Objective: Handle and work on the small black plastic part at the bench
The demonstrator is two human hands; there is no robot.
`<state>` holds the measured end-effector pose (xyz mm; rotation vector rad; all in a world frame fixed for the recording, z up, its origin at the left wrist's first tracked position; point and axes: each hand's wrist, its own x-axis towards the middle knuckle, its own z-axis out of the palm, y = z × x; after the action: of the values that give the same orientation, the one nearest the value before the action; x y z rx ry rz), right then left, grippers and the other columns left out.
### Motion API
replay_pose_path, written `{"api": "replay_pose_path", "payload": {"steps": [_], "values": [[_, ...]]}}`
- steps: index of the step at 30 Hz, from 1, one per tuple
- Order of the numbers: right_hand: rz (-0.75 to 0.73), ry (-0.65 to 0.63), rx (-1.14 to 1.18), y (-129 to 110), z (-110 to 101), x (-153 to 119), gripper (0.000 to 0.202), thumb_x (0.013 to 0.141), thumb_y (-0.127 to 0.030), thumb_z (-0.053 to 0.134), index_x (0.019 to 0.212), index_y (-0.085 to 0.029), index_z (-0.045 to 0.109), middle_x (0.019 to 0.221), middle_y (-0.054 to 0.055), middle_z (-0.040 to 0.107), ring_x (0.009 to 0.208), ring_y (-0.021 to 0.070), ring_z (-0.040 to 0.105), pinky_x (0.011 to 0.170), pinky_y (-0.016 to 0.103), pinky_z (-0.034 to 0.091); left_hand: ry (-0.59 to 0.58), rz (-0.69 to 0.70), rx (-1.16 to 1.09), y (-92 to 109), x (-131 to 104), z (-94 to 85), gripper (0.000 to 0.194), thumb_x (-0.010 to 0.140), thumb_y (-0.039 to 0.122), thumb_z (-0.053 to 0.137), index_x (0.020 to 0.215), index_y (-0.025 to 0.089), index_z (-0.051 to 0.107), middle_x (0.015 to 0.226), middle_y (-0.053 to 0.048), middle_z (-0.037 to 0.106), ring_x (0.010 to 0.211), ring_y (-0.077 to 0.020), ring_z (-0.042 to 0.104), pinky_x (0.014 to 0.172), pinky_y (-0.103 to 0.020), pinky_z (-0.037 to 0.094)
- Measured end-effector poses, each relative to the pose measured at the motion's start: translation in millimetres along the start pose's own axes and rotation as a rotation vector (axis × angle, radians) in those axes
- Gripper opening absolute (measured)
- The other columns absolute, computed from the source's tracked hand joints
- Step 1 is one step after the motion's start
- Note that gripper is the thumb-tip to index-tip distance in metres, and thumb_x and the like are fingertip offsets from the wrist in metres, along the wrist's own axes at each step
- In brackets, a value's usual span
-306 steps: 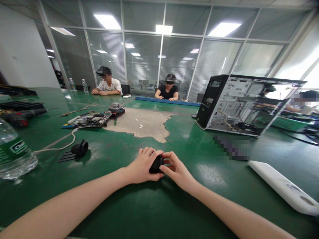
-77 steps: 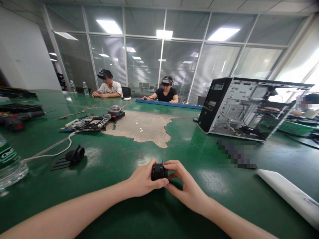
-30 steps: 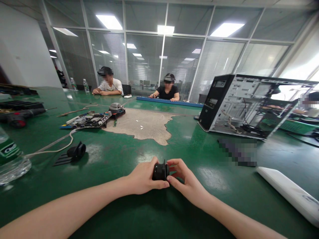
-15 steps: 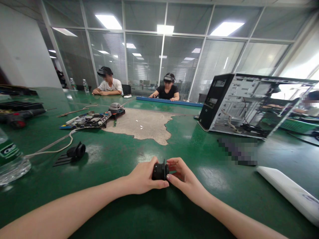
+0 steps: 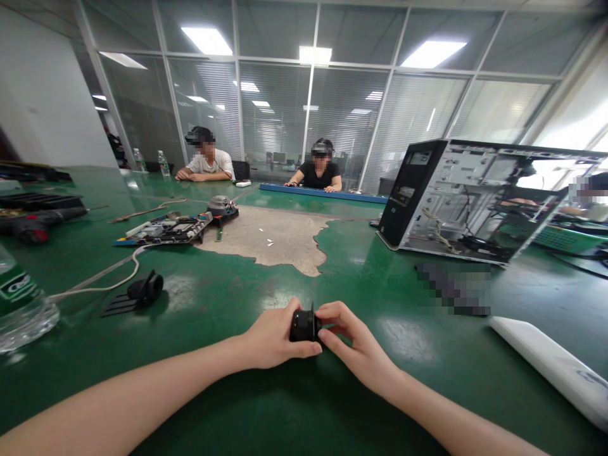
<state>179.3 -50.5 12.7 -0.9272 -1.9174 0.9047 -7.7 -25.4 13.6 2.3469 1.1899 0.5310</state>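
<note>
A small black cylindrical part [image 5: 302, 325] with a thin flange near its right end is held just above the green table, close to the front. My left hand [image 5: 273, 335] wraps round its left side, thumb below and fingers behind. From the right, the thumb and fingertips of my right hand [image 5: 346, 332] close on the part's right end, by the flange. Further left on the table lies another black round part with flat prongs [image 5: 145, 289], touched by neither hand.
An open computer case [image 5: 413, 196] stands at the right, with a white bar [image 5: 546, 364] nearer. At the left are a water bottle [image 5: 21, 297], a circuit board [image 5: 166, 229], a cable and a drill [image 5: 38, 218]. Two people [image 5: 211, 166] sit across the table [image 5: 228, 392].
The fingers of my right hand have shifted slightly and closed in on the right end of the black part. My left hand stays almost the same.
</note>
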Motion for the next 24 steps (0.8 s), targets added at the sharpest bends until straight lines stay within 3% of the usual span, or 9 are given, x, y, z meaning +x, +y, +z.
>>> {"api": "replay_pose_path", "payload": {"steps": [6,11,13,16,21,24], "values": [[0.125,-0.046,0.069,0.0,0.1,-0.2,0.022,0.084,-0.029,0.046,0.103,-0.02,0.043,0.094,0.005,0.055,0.083,0.0152,0.057,0.073,0.031,0.049,-0.011,-0.003,-0.009,0.0,0.2,-0.4,0.048,0.069,0.064,0.049,0.085,0.021,0.036,0.069,0.002,0.051,0.062,-0.0168,0.05,0.055,-0.022,0.033],[-0.093,-0.045,-0.096,-4.2,-2.2,-4.1,0.028,0.08,-0.019,0.051,0.107,-0.021,0.046,0.108,0.007,0.047,0.098,0.0176,0.05,0.08,0.031,0.047,-0.007,-0.002,-0.031,-1.5,0.5,-0.2,0.047,0.071,0.064,0.047,0.084,0.021,0.035,0.067,0.003,0.049,0.06,-0.0154,0.048,0.053,-0.022,0.032],[-0.117,-0.023,-0.097,-4.0,-2.0,-3.2,0.025,0.078,-0.018,0.052,0.103,-0.021,0.048,0.109,0.007,0.045,0.1,0.018,0.048,0.08,0.03,0.047,-0.01,-0.005,-0.024,-1.5,0.6,0.0,0.048,0.07,0.065,0.047,0.084,0.021,0.035,0.067,0.003,0.048,0.06,-0.0153,0.047,0.053,-0.022,0.032],[-0.007,0.006,0.02,-0.4,-0.5,0.9,0.014,0.081,-0.024,0.051,0.094,-0.02,0.049,0.099,0.005,0.049,0.094,0.0162,0.052,0.077,0.029,0.047,-0.012,-0.006,0.001,-0.6,0.2,-0.1,0.049,0.069,0.065,0.048,0.084,0.021,0.035,0.068,0.003,0.049,0.06,-0.0156,0.047,0.054,-0.022,0.032],[0.195,-0.045,0.187,5.3,1.6,3.4,0.022,0.081,-0.032,0.051,0.099,-0.02,0.043,0.09,0.003,0.055,0.083,0.0156,0.057,0.072,0.03,0.048,-0.019,-0.011,0.002,-0.2,-0.4,-0.7,0.048,0.069,0.065,0.049,0.084,0.021,0.035,0.069,0.003,0.05,0.061,-0.0163,0.048,0.054,-0.022,0.031],[0.16,-0.076,0.115,3.1,1.3,0.1,0.022,0.082,-0.028,0.049,0.102,-0.02,0.043,0.088,0.004,0.055,0.079,0.015,0.056,0.07,0.031,0.048,-0.018,-0.013,-0.013,-1.7,0.1,-0.2,0.048,0.07,0.065,0.048,0.084,0.021,0.035,0.067,0.003,0.049,0.06,-0.0156,0.048,0.053,-0.022,0.031]]}}
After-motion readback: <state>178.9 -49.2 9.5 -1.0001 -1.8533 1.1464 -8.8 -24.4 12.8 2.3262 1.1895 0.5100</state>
